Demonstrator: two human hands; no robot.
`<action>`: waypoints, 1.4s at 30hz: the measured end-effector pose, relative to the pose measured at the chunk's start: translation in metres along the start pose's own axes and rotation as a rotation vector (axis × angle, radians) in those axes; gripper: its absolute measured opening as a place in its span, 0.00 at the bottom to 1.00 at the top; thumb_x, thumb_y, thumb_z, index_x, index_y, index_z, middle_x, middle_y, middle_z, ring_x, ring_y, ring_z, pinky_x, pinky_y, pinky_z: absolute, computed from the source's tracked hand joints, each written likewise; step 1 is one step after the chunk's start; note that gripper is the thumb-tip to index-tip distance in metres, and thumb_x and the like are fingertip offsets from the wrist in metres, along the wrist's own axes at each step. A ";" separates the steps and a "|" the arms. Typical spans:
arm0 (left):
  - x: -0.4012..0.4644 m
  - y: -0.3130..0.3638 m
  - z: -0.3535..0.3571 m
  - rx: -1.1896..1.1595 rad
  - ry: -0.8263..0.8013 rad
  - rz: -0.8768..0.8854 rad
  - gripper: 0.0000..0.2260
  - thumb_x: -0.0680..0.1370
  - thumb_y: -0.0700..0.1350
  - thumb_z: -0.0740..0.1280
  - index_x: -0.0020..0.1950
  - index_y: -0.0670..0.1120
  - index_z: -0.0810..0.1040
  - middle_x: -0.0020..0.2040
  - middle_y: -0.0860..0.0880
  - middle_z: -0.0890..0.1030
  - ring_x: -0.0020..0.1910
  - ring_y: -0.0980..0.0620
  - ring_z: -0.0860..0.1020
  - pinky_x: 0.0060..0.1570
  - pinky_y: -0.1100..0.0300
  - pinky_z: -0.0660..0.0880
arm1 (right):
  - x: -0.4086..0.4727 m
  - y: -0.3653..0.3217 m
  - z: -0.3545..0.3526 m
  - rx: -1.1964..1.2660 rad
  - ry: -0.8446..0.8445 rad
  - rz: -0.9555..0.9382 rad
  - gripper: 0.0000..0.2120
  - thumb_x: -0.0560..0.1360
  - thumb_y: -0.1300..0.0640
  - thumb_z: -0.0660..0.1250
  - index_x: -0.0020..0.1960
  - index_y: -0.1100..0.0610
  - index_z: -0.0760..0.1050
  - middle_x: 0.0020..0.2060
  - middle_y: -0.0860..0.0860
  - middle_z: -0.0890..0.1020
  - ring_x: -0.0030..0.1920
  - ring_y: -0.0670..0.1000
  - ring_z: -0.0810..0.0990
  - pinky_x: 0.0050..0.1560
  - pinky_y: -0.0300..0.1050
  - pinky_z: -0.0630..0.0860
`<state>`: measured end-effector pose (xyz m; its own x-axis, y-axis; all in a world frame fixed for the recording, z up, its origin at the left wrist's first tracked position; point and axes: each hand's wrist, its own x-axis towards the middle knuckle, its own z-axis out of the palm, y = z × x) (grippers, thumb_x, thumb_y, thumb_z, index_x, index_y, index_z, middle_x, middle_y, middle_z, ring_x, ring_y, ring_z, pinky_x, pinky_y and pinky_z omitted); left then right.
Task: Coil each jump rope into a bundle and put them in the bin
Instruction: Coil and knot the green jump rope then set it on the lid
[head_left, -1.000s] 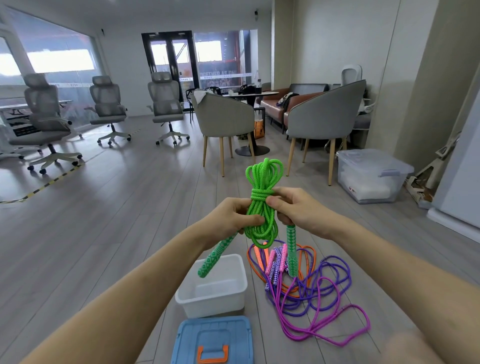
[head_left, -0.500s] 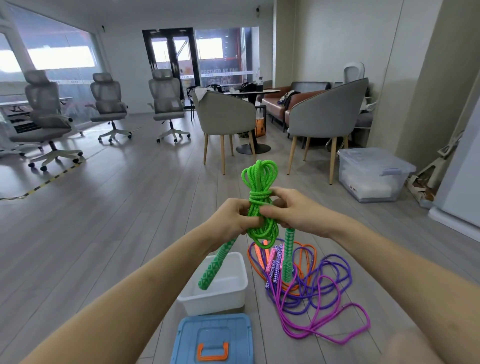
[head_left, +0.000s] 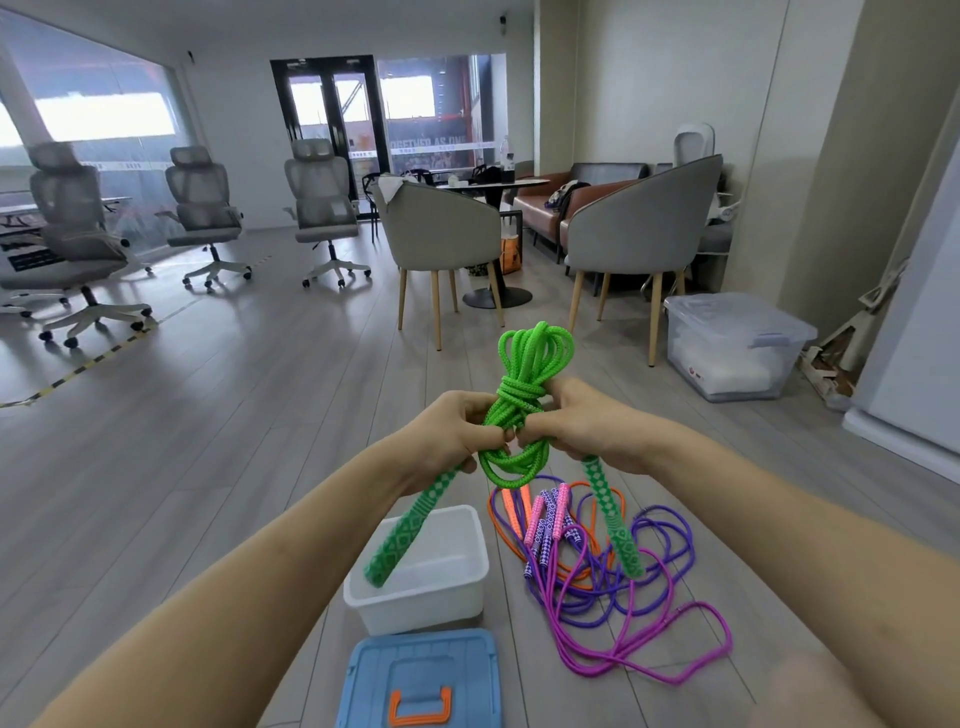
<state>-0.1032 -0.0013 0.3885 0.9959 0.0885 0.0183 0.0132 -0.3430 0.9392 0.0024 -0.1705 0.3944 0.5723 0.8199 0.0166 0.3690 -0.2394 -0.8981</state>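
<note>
A green jump rope (head_left: 524, 374) is coiled into a bundle with turns wrapped round its middle, held up in front of me. My left hand (head_left: 452, 431) grips the bundle from the left and my right hand (head_left: 582, 421) grips it from the right. Its two green patterned handles hang down, one (head_left: 400, 535) over the bin, the other (head_left: 615, 525) over the loose ropes. The white bin (head_left: 457, 592) sits on the floor below. Beside it lie tangled purple (head_left: 670, 540), orange (head_left: 506, 525) and pink (head_left: 649, 660) ropes.
A blue lid with an orange handle (head_left: 421, 680) lies on the floor in front of the bin. Two grey chairs (head_left: 441, 228) and a table stand ahead, a clear lidded storage box (head_left: 727, 343) at the right, office chairs at the left.
Both hands have shifted lower on the bundle and drawn closer together at its wrapped middle. The handles swing a little further apart.
</note>
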 end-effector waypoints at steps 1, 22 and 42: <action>0.001 0.002 -0.001 -0.014 -0.011 -0.014 0.12 0.78 0.34 0.68 0.59 0.43 0.83 0.40 0.48 0.81 0.35 0.54 0.73 0.30 0.63 0.68 | 0.000 -0.001 -0.001 0.011 -0.011 0.000 0.17 0.74 0.61 0.71 0.60 0.51 0.74 0.37 0.54 0.72 0.28 0.45 0.66 0.27 0.41 0.63; -0.006 0.023 0.013 -0.278 -0.135 -0.152 0.11 0.85 0.50 0.63 0.59 0.43 0.69 0.33 0.53 0.69 0.28 0.60 0.65 0.19 0.69 0.56 | 0.000 0.005 -0.014 -0.138 -0.137 -0.110 0.23 0.72 0.57 0.73 0.66 0.50 0.74 0.57 0.60 0.83 0.55 0.57 0.82 0.60 0.59 0.80; 0.020 -0.014 0.018 -0.542 0.219 -0.091 0.23 0.84 0.60 0.56 0.66 0.43 0.74 0.31 0.54 0.65 0.27 0.59 0.60 0.19 0.67 0.56 | 0.005 0.017 -0.014 -0.430 0.159 -0.346 0.13 0.82 0.52 0.68 0.39 0.50 0.78 0.30 0.47 0.76 0.31 0.43 0.71 0.34 0.37 0.65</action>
<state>-0.0814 -0.0116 0.3701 0.9505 0.3059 -0.0540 -0.0074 0.1961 0.9806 0.0217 -0.1776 0.3856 0.4559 0.8077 0.3739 0.8003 -0.1882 -0.5693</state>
